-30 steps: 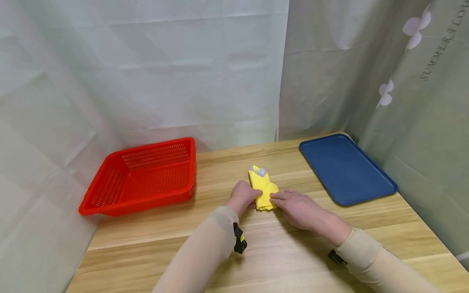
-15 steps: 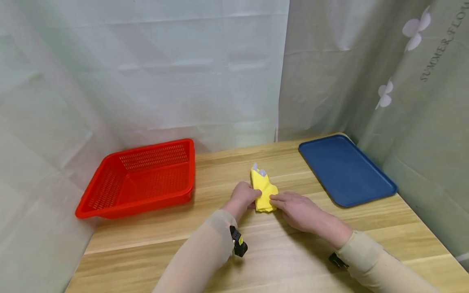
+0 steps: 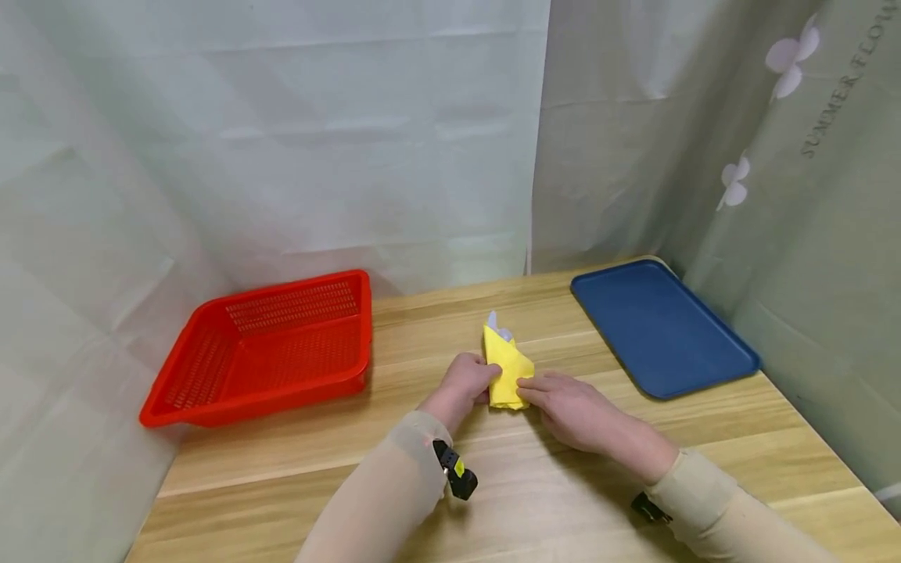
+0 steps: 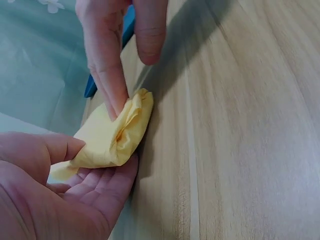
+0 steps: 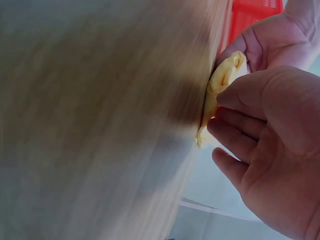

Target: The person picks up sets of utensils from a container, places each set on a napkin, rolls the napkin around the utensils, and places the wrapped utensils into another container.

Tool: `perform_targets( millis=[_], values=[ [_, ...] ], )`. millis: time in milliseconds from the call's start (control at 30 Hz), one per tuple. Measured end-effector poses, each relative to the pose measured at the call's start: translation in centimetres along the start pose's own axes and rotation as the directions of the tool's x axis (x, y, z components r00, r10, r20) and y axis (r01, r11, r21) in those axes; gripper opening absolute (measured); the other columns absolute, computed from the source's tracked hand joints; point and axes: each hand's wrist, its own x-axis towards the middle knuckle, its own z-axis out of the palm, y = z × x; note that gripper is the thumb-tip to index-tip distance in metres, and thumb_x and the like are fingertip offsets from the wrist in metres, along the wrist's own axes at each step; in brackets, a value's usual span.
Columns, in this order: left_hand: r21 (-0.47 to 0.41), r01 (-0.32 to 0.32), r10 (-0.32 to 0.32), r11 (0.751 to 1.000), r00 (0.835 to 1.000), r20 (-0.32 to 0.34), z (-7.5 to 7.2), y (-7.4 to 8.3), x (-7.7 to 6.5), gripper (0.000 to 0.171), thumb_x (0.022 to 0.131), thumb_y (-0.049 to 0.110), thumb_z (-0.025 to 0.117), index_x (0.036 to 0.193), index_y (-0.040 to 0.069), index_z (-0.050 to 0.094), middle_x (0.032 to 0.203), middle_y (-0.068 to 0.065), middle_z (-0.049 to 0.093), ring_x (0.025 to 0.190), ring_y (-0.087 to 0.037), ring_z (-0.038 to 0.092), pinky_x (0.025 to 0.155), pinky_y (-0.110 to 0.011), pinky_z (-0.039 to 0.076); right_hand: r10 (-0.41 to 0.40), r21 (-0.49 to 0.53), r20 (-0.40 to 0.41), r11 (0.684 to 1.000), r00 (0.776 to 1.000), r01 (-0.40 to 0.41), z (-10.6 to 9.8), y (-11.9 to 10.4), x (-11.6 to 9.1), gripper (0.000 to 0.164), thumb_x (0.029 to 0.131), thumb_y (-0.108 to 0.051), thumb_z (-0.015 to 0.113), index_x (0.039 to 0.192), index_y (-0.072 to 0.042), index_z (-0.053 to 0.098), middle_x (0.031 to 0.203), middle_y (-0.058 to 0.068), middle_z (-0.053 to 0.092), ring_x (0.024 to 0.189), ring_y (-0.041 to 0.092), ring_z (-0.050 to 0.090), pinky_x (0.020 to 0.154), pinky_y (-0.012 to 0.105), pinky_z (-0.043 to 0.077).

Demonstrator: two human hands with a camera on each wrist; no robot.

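Note:
In the head view a folded yellow cloth napkin (image 3: 508, 377) lies on the wooden table, wrapped around pale violet-grey cutlery (image 3: 504, 335) whose ends poke out at the far end. The left hand (image 3: 466, 383) pinches the napkin's left side. Its thumb (image 4: 67, 147) lies on top and its fingers run underneath in the left wrist view. From the other side, the right hand (image 3: 573, 408) rests straight fingertips on the napkin's near right part. The right wrist view shows the right thumb (image 5: 245, 95) beside the bunched near end of the cloth. Most of the cutlery is hidden inside.
A red perforated plastic basket (image 3: 263, 410) stands at the back left of the table (image 3: 281, 500). At the back right lies a flat blue tray (image 3: 665, 328). Pale curtains (image 3: 394, 156) hang around the back and sides.
The napkin's left edge has been rolled slightly inward, and the left cutlery end now shows as a narrow upright tip. Both hands stay in nearly the same place.

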Motion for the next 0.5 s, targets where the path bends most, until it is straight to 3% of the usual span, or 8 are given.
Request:
perform_targets(
  millis=[167,500],
  values=[
    [-0.041,0.016,-0.016,0.999,1.0,0.01,0.0,0.0,-0.2,0.03,0.106,0.008,0.066,0.13,-0.011,0.065,0.117,-0.019,0.073,0.098,-0.027,0.076,0.085,-0.04,0.067,0.019,0.015,0.002,1.0,1.0,-0.019,-0.1,0.0,-0.1,0.044,0.095,0.001,0.077,0.139,-0.001,0.073,0.146,0.015,0.07,0.13,0.038,0.068,0.11,0.052,0.056],
    [-0.152,0.007,0.004,0.988,0.998,0.07,-0.5,-1.6,0.5,0.026,0.107,0.012,0.065,0.127,-0.005,0.061,0.118,-0.017,0.072,0.097,-0.024,0.073,0.084,-0.038,0.066,0.019,0.026,-0.013,0.999,1.0,-0.018,0.3,-0.3,-0.1,0.044,0.096,-0.002,0.079,0.14,-0.002,0.074,0.147,0.013,0.07,0.132,0.037,0.068,0.112,0.053,0.055]
  ],
)
